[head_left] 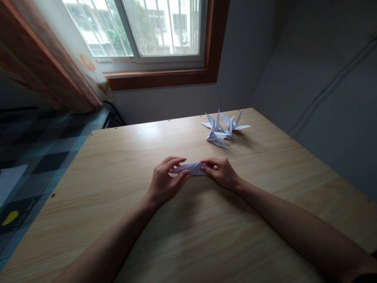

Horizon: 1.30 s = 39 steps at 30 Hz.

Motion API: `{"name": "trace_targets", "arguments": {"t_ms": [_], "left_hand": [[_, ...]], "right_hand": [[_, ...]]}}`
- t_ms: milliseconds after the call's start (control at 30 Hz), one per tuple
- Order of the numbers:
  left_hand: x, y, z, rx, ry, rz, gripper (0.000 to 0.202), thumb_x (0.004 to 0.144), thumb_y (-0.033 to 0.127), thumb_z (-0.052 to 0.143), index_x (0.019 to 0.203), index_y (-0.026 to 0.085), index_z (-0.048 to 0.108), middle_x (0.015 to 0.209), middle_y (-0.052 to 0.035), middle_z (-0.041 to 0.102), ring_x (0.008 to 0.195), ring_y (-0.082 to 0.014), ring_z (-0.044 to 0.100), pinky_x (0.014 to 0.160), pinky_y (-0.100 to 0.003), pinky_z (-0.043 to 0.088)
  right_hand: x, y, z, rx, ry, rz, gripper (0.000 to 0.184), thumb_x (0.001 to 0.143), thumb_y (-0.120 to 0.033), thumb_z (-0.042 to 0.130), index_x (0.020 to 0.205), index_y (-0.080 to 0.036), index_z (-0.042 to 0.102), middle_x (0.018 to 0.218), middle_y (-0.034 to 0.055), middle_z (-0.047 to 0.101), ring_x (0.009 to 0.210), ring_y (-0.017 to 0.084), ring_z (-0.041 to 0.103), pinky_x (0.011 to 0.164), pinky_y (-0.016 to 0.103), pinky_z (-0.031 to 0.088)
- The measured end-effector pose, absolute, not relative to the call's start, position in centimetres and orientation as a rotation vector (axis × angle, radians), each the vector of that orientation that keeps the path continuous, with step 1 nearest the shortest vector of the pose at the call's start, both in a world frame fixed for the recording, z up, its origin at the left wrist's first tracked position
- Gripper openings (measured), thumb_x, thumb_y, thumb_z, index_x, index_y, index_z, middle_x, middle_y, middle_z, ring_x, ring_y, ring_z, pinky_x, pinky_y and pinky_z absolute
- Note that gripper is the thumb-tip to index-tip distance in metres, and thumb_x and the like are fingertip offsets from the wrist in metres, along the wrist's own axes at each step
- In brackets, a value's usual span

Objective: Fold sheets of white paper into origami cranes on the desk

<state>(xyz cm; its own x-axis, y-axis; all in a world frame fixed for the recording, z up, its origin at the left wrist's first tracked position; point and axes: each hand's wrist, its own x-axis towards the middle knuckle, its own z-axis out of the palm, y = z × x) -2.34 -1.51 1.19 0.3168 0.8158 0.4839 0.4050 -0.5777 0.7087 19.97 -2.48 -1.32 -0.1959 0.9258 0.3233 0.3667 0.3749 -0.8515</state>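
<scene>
A narrow piece of folded white paper (pixel 194 168), long and pointed with a raised peak at its middle, is held level between my two hands over the tabletop. My left hand (pixel 167 177) curves around its left end, the thumb on the near side and the fingers along the far side. At the right end, my right hand (pixel 221 171) pinches the paper between thumb and forefinger, covering that tip. Beyond my hands stand several folded paper cranes (pixel 218 135), grouped close together with their wings spread.
The light wooden table (pixel 118 169) reaches to a wall under a barred window (pixel 165 27). On the left are an orange curtain (pixel 44 51) and a bed with a dark checked cover (pixel 38 145). A cable (pixel 321 92) runs along the right wall.
</scene>
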Motion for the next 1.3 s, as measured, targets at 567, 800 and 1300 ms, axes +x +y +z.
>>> {"name": "trace_targets", "arguments": {"t_ms": [567, 800, 1300], "left_hand": [[-1.8, -1.3, 2.0, 1.204, 1.007, 1.181, 0.03, 0.068, 0.039, 0.076, 0.078, 0.015, 0.06, 0.067, 0.002, 0.061, 0.053, -0.0108, 0.056, 0.048, -0.024, 0.048], [-1.4, -1.7, 1.9, 1.051, 0.844, 1.073, 0.036, 0.065, 0.033, 0.08, 0.08, 0.018, 0.051, 0.071, 0.0019, 0.063, 0.055, -0.0105, 0.058, 0.052, -0.024, 0.05], [-1.1, -2.0, 0.2, 1.285, 0.799, 1.011, 0.028, 0.077, 0.033, 0.073, 0.092, 0.017, 0.056, 0.083, -0.0026, 0.066, 0.075, -0.0153, 0.062, 0.069, -0.027, 0.048]], "right_hand": [[19.8, -3.0, -0.6, -1.032, -1.489, 0.124, 0.039, 0.09, -0.039, 0.054, 0.126, -0.026, 0.05, 0.124, 0.0117, 0.053, 0.118, 0.03, 0.051, 0.095, 0.048, 0.047], [19.1, -2.7, -1.1, -0.965, -1.406, 0.715, 0.05, 0.088, -0.06, 0.051, 0.123, -0.024, 0.046, 0.126, 0.0126, 0.052, 0.104, 0.024, 0.06, 0.085, 0.04, 0.054], [17.8, -3.3, -1.0, -0.857, -1.289, 1.019, 0.047, 0.068, -0.045, 0.08, 0.103, -0.023, 0.056, 0.102, 0.0068, 0.063, 0.089, 0.02, 0.063, 0.078, 0.035, 0.056]]}}
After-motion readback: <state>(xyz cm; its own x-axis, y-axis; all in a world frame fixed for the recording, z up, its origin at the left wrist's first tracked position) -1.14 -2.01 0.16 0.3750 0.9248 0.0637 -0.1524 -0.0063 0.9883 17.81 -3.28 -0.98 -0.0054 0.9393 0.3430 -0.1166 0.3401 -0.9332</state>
